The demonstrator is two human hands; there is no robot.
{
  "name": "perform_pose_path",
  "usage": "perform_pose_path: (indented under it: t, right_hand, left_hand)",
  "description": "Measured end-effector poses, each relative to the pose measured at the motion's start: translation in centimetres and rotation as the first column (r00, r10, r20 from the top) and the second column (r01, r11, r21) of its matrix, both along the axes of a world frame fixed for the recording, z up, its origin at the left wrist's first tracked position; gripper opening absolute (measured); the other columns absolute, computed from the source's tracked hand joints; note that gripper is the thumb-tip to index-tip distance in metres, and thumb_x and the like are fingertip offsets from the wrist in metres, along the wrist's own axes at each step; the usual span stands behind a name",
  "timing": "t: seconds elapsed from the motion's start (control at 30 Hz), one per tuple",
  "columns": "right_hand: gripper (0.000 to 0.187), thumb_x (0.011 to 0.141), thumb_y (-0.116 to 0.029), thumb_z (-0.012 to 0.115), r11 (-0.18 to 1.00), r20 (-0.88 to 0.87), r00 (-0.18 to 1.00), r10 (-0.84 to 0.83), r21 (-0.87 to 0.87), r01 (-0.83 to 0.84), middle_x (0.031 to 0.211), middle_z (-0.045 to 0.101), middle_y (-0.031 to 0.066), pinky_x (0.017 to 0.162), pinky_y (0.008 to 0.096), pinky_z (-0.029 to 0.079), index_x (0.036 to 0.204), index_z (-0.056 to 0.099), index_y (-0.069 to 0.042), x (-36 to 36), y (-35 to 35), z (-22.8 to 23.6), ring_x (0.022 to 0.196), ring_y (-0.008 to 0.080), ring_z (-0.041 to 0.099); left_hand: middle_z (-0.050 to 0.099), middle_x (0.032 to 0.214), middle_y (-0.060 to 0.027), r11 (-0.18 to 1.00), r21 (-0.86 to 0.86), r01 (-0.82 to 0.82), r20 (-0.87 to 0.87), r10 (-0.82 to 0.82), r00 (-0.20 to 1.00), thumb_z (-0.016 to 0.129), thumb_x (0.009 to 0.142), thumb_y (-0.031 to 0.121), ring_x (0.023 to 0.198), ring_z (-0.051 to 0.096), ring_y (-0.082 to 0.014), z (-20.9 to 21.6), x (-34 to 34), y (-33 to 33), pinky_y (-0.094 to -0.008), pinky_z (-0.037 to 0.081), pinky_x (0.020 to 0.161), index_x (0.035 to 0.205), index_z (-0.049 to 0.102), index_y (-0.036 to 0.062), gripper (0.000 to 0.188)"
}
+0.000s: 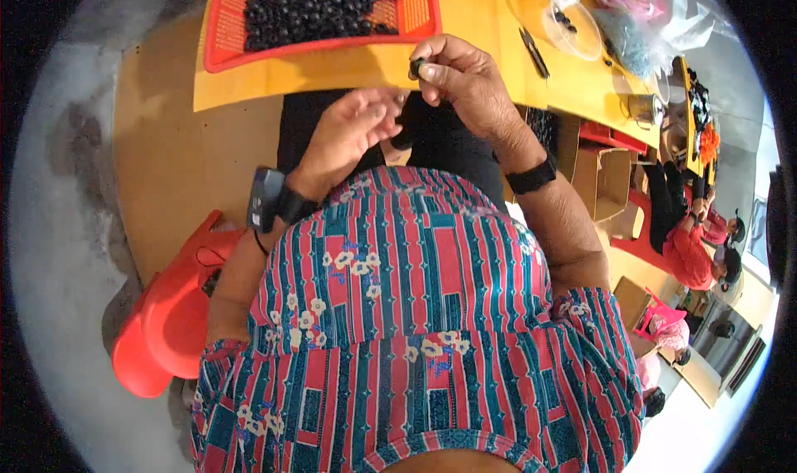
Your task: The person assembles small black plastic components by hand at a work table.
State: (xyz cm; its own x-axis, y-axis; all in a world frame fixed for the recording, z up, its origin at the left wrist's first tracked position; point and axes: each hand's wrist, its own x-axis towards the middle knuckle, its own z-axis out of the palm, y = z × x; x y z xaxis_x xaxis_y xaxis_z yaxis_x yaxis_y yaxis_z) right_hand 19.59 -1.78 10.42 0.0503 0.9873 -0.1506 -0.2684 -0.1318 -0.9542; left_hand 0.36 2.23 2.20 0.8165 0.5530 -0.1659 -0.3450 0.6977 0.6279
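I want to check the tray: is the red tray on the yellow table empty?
No, the red tray on the yellow table holds a heap of small black parts.

- A short-sleeved shirt [415, 307] striped in red and teal, with small white flowers, is worn.
- A black band [531, 177] is strapped on the right wrist.
- A black device [267, 197] is strapped on the left wrist.

Two hands, left [353, 133] and right [465, 79], two black wristbands [531, 177], one red tray [224, 25] of black pieces too many to count, one clear bowl [573, 25], one metal cup [641, 108], two red chairs [170, 315].
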Motion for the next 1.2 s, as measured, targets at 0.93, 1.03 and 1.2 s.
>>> perform_pose_path:
  t: [0.93,1.03,1.2]
  right_hand:
    - [0.009,0.089,-0.011,0.051,0.962,-0.452,0.851,-0.268,-0.078,0.261,0.085,0.06,0.0077,0.059,0.0246,0.046,0.092,0.054,-0.004,-2.7,-4.0,-5.9,0.065,0.0132,0.056]
    - [0.017,0.088,-0.02,0.052,0.915,-0.593,0.708,-0.384,-0.143,0.376,0.083,0.057,0.0056,0.059,0.0238,0.043,0.093,0.055,-0.003,-1.4,-2.9,-4.5,0.065,0.0114,0.052]
    - [0.025,0.088,-0.023,0.053,0.868,0.12,0.87,-0.479,-0.082,0.489,0.061,0.043,-0.0044,0.047,0.0218,0.034,0.092,0.062,0.0,4.1,0.9,-2.5,0.051,0.0071,0.038]
  left_hand:
    - [0.057,0.09,-0.0037,1.0,-0.03,0.003,-0.008,-0.004,1.0,0.054,0.086,0.001,0.081,0.058,-0.0139,0.5,1.1,-0.5,-0.0303,0.052,0.076,0.1,0.052,0.0065,0.015]
    - [0.057,0.089,-0.0034,0.997,-0.077,-0.015,-0.068,0.009,0.998,0.053,0.086,0.003,0.075,0.058,-0.0114,0.5,0.6,-0.6,-0.0302,0.052,0.075,0.1,0.052,0.0068,0.014]
    - [0.056,0.087,-0.0042,0.996,-0.094,0.0,-0.114,-0.011,0.993,0.051,0.088,0.003,0.078,0.056,-0.0124,0.3,0.2,-0.4,-0.0298,0.051,0.075,0.102,0.051,0.005,0.015]
